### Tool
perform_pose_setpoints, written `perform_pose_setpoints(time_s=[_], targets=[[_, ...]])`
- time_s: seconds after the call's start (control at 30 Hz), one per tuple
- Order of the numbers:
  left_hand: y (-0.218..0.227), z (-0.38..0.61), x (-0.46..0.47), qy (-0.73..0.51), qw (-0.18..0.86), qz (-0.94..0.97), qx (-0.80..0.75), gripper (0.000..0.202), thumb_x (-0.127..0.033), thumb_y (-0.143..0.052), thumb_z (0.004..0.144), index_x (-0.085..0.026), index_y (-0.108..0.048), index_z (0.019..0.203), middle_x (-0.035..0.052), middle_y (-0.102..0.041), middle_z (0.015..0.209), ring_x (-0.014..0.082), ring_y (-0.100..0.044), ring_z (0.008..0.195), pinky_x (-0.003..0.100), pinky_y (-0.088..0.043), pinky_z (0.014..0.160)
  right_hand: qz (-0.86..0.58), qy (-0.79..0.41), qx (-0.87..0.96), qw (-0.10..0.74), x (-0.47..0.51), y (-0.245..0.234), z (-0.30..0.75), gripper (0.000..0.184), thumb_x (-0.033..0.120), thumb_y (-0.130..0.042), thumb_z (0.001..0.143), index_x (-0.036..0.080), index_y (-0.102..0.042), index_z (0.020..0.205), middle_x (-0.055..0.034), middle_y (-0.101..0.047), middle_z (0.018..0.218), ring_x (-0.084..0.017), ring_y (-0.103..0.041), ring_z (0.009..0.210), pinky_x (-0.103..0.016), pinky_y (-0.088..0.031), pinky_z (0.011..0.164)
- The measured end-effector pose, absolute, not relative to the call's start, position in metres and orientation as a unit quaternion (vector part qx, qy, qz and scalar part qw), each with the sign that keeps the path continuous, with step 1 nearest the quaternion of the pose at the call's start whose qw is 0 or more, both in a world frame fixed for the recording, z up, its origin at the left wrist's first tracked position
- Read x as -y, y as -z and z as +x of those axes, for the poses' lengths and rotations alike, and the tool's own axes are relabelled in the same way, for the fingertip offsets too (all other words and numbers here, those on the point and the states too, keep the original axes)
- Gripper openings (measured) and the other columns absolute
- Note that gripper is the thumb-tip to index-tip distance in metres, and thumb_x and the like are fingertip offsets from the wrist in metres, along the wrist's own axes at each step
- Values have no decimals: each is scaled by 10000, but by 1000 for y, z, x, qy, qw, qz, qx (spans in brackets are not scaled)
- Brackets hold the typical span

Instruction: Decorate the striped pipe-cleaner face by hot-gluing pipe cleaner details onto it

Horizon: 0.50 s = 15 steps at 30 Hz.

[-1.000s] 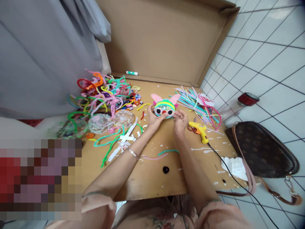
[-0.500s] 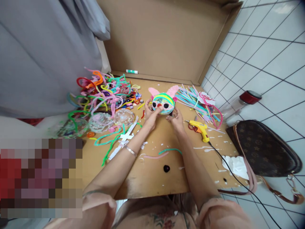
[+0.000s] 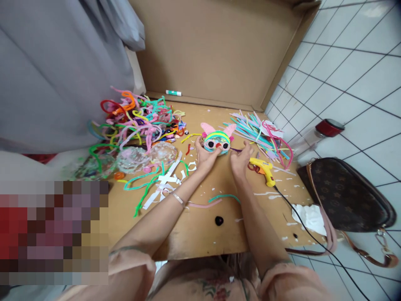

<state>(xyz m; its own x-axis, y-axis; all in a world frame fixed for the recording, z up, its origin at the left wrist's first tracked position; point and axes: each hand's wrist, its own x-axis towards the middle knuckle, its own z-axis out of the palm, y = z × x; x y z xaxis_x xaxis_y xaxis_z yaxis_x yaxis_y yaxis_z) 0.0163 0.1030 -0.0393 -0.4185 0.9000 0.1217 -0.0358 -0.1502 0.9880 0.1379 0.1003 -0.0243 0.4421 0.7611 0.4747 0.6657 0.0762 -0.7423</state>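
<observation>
A round animal-head craft (image 3: pixel 216 142) with pink ears, black eyes, a red nose and green and yellow bands sits over the middle of the table. My left hand (image 3: pixel 206 155) grips its left side, thumb across the front below the eyes. At its right side my right hand (image 3: pixel 241 159) pinches a thin dark purple strand (image 3: pixel 236 149), which runs toward the craft. Whether that strand is attached to the craft I cannot tell. The yellow glue gun (image 3: pixel 263 168) lies just right of my right hand.
Tangled pipe cleaners (image 3: pixel 138 121) heap at the left, beside clear plastic balls (image 3: pixel 132 160). Straight pipe cleaners (image 3: pixel 250 129) lie back right. A glue stick (image 3: pixel 173 93), a black pompom-like piece (image 3: pixel 219 220), a brown handbag (image 3: pixel 344 194) and a red-lidded bottle (image 3: pixel 316 133) surround the work.
The craft has moved slightly right and toward me, and its ears tilt differently. My right hand has come away from its underside to the right, and the dark purple strand now shows.
</observation>
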Motion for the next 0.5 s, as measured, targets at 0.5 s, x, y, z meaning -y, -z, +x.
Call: perform_pose_setpoints(time_s=[0.5], targets=[[35, 22, -98, -615, 325, 451, -559, 920, -358, -904, 634, -221, -432, 1412, 170, -502, 1442, 321, -518, 1379, 450, -429, 1172, -627, -65, 595, 499, -93, 23, 119, 545, 490, -572, 874, 176, -564, 1319, -172, -653, 1258, -308, -599, 1204, -500, -472, 1065]])
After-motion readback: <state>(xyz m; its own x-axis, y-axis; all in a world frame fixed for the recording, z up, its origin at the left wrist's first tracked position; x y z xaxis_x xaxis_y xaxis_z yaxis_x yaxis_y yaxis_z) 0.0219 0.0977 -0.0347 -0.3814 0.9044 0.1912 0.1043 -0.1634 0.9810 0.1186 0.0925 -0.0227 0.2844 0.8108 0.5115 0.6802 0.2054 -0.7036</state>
